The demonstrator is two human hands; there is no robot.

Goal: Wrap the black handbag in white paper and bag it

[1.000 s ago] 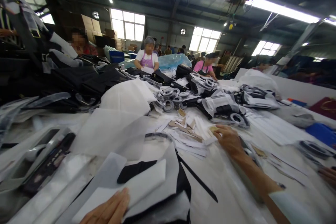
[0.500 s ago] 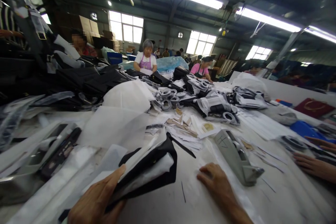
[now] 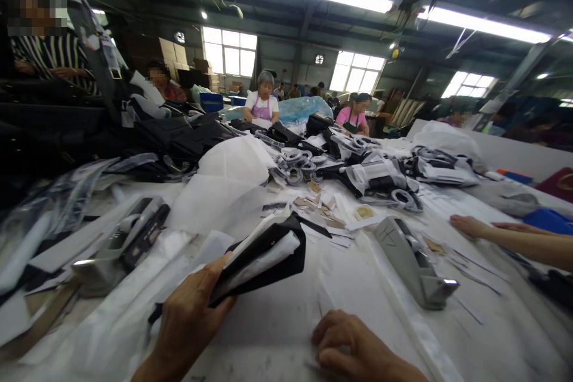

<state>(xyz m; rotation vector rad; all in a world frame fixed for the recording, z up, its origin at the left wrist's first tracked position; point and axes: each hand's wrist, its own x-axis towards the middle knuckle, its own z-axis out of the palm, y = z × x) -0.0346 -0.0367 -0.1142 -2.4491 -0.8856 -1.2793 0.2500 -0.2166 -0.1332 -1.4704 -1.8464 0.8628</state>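
My left hand (image 3: 190, 316) grips a folded black piece with white paper tucked inside it (image 3: 268, 250), holding it tilted just above the white table (image 3: 277, 322). My right hand (image 3: 353, 349) rests on the table at the bottom edge, its fingers curled under; I cannot see anything in it. A grey tape dispenser (image 3: 414, 262) stands to the right of the black piece, a little beyond my right hand.
A second grey tape dispenser (image 3: 123, 245) sits at the left among white sheets. Small paper tags (image 3: 322, 206), rolled straps (image 3: 295, 167) and black bags (image 3: 179, 137) cover the table's far part. A co-worker's forearm (image 3: 514, 239) reaches in from the right. Other workers sit further back.
My right hand has pulled back from the paper tags to the near table edge and curled. My left hand has lifted the black piece off the table. The co-worker's arm has reached further in.
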